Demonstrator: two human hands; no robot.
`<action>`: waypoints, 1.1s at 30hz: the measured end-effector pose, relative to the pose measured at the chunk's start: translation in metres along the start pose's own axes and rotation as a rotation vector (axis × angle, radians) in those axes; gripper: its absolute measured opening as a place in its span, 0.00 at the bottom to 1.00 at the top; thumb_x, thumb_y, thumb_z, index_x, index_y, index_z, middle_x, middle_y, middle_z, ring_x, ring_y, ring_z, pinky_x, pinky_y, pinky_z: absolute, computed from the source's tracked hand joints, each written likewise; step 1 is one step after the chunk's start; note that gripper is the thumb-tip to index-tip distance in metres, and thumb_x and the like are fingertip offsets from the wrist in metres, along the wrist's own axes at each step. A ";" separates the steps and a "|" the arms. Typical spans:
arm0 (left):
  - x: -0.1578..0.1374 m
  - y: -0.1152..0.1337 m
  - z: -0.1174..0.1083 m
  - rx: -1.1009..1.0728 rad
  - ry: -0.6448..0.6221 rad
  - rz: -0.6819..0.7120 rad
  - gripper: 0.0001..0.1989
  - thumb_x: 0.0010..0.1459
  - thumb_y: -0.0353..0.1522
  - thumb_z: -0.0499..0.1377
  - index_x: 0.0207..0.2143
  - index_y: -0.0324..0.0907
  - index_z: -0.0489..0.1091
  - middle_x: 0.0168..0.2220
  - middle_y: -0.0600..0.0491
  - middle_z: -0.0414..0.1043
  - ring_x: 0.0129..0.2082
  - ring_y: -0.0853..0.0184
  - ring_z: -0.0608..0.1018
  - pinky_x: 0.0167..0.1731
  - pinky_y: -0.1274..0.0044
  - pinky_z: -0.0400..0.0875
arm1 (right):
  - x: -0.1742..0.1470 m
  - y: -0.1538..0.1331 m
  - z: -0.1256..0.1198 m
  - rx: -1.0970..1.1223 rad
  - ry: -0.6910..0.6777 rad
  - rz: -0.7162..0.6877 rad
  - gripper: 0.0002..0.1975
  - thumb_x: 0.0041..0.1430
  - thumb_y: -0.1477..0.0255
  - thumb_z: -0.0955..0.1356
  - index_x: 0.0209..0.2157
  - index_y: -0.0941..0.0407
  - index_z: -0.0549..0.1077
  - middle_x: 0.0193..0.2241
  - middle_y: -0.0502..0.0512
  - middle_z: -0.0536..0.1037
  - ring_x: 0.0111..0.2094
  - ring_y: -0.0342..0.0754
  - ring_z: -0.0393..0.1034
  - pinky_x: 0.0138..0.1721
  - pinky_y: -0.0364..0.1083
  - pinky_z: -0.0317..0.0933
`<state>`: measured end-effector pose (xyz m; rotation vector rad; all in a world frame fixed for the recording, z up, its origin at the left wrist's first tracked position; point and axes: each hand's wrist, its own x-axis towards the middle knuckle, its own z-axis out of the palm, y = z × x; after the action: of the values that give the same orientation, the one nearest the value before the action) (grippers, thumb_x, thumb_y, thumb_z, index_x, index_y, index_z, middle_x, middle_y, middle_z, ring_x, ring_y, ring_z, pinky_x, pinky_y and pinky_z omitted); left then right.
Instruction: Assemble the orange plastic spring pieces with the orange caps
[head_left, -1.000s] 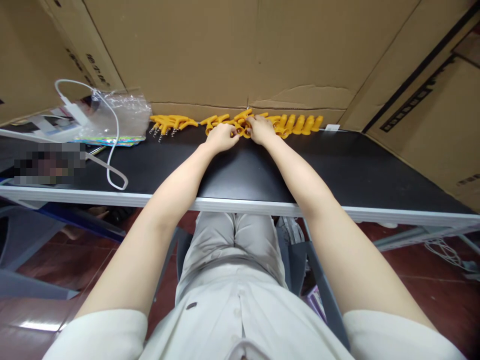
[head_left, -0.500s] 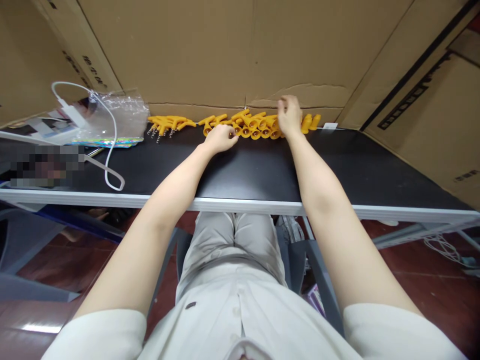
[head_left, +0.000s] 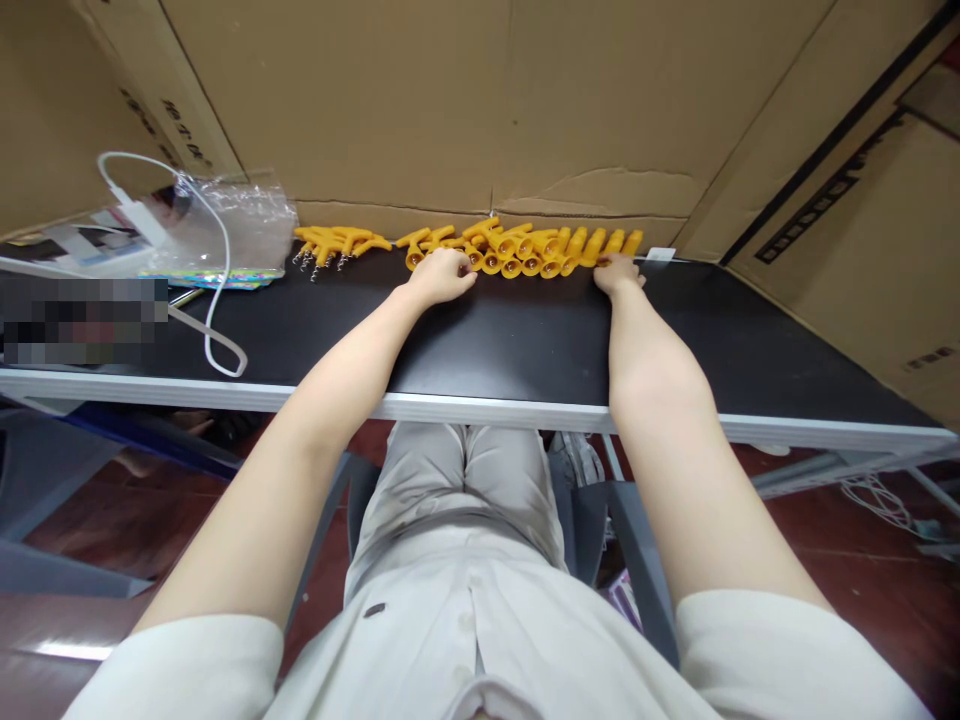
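Note:
Along the back of the black table lies a row of yellow plastic corkscrew parts. Loose yellow corkscrews [head_left: 341,240] with bare metal spirals form a pile at the left. Stacked yellow pieces [head_left: 511,266] in the middle show round open ends facing me. My left hand [head_left: 442,278] rests at the front of this stack, its fingers curled; what they hold, if anything, is hidden. At the right end, several yellow sleeves [head_left: 592,245] lean side by side. My right hand [head_left: 621,275] is in front of them, fingers bent against the lower ends; its grip is partly hidden.
Cardboard [head_left: 420,110] walls in the back and right of the table [head_left: 495,345]. At left lie a clear plastic bag [head_left: 240,225], a white cable [head_left: 226,260] and colourful packets [head_left: 217,280]. A small white tag [head_left: 660,254] is at the back right.
My right hand has come down and to the right, from above the row to the front of its right end, uncovering more yellow sleeves. My left hand stays in place.

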<state>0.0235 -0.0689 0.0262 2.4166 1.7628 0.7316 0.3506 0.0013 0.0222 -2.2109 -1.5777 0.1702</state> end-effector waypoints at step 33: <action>-0.018 -0.068 -0.025 0.045 0.160 -0.910 0.32 0.73 0.34 0.58 0.76 0.31 0.68 0.82 0.29 0.54 0.84 0.44 0.55 0.83 0.48 0.50 | -0.029 0.002 -0.016 -0.209 -0.227 -0.099 0.35 0.85 0.61 0.56 0.85 0.52 0.54 0.86 0.63 0.48 0.86 0.63 0.44 0.82 0.76 0.38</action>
<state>-0.0512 -0.0673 0.0205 1.3029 2.5983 0.7430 0.3479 -0.0309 0.0317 -2.3313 -1.9001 0.2444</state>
